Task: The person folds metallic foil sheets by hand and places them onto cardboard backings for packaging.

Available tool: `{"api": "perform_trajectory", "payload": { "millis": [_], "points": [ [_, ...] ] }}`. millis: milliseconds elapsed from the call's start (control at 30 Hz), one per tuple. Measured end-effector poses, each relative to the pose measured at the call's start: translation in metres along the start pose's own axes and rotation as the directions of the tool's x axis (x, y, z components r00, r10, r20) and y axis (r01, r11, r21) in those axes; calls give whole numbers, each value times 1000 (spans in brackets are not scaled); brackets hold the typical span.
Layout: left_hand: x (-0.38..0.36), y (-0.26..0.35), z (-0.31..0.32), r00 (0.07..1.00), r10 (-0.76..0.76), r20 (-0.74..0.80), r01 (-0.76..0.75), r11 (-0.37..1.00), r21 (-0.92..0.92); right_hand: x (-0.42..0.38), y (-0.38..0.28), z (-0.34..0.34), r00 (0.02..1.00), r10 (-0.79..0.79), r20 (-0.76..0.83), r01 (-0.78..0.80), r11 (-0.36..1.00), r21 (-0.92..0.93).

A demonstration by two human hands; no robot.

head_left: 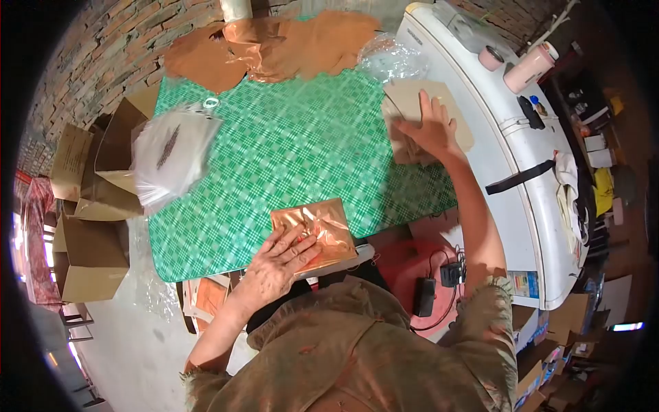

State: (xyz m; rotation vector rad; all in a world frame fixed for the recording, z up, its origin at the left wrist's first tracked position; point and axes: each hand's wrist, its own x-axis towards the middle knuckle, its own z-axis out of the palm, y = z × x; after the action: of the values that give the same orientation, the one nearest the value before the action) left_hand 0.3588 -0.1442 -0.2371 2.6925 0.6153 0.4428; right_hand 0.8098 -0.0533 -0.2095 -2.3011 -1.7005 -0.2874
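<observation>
My left hand (280, 264) lies flat, fingers stretched, on a shiny copper-coloured foil packet (333, 223) at the table's near edge. Out to the right, my right hand (432, 127) rests with fingers apart on a loose stack of brown paper or card pieces (405, 96). That stack sits at the right side of the green checked tablecloth (274, 151), up against the white fridge-like cabinet. Several pieces in the stack are fanned out unevenly under my palm.
Clear plastic bags (175, 154) lie at the table's left, beside open cardboard boxes (96, 254). Orange-brown sheets (302, 48) and crumpled clear plastic (395, 58) cover the far edge. A white cabinet (508, 172) borders the right; black adapters (425, 295) rest on a red stool.
</observation>
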Motion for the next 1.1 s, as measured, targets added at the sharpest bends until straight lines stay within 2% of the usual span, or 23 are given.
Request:
{"api": "perform_trajectory", "payload": {
  "millis": [33, 233, 333, 433, 733, 833, 933, 1033, 1100],
  "points": [
    [-1, 3, -4, 1000, -10, 3, 10, 1000, -19, 5, 4, 2, 997, 40, 68, -40, 999, -6],
    [-12, 12, -12, 998, -67, -20, 64, 990, -129, 7, 7, -3, 992, 23, 125, -24, 1000, 5],
    [-11, 17, -15, 996, -80, -25, 75, 981, -176, 6, 10, 0, 999, -4, 38, 4, 1000, -5],
    [-8, 21, -17, 997, -66, -51, 54, 978, -200, 9, 8, -10, 990, 42, 132, -46, 999, 25],
    [-13, 23, -19, 997, -60, -51, 44, 962, -269, 17, 21, -14, 981, 14, 193, -34, 994, 101],
    [-16, 23, -19, 997, -57, -59, 39, 961, -275, 22, 30, -2, 987, -2, 162, -15, 995, 100],
    [-16, 26, -19, 998, -28, -59, 8, 950, -311, 24, 47, 9, 986, -69, 151, 45, 987, 156],
    [-19, 29, -23, 1000, -2, -29, -8, 943, -331, 30, 71, 24, 953, -238, 186, 227, 971, 79],
    [-22, 28, -21, 999, 0, -44, -16, 929, -370, 21, 36, 3, 976, -86, 202, 70, 994, 86]
  ]
}}
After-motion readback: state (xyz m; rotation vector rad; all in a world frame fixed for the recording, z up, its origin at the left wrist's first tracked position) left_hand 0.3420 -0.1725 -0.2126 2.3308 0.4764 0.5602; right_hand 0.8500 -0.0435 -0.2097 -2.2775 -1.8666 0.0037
